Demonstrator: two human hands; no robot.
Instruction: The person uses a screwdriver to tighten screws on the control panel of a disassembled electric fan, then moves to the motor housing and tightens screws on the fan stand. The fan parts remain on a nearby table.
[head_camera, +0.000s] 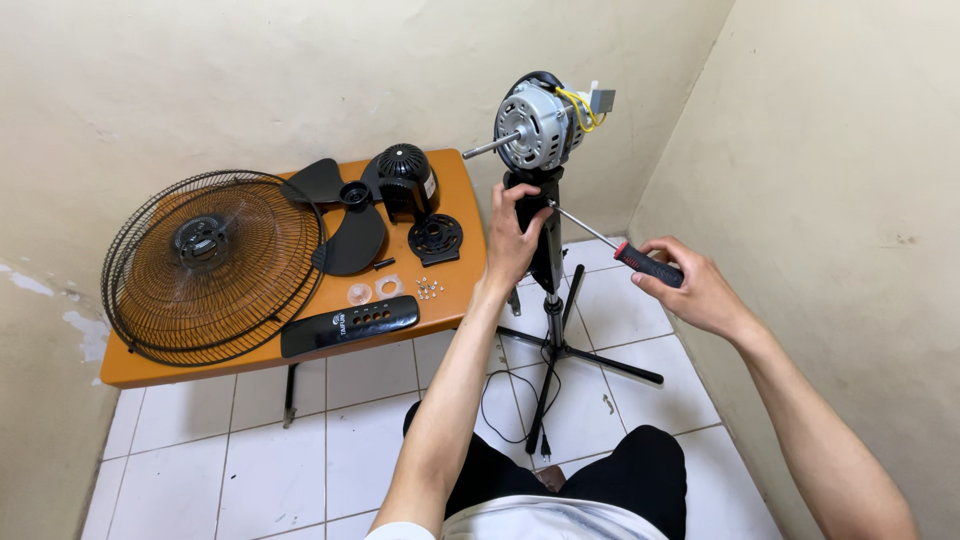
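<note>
A stripped fan stand (553, 330) rises from the tiled floor, topped by a bare silver motor (535, 125) with its shaft pointing left and yellow wires at the back. My left hand (515, 240) grips the black neck of the stand just under the motor. My right hand (690, 285) holds a screwdriver (640, 262) with a red and black handle; its metal tip touches the black neck near my left fingers.
An orange table (455, 300) at the left carries a black wire fan guard (210, 265), black fan blades (345, 215), a black motor cover (405, 175), a round black cap (435, 238), a black control panel strip (350, 325), two clear rings and small screws (430, 290). Walls close in behind and right.
</note>
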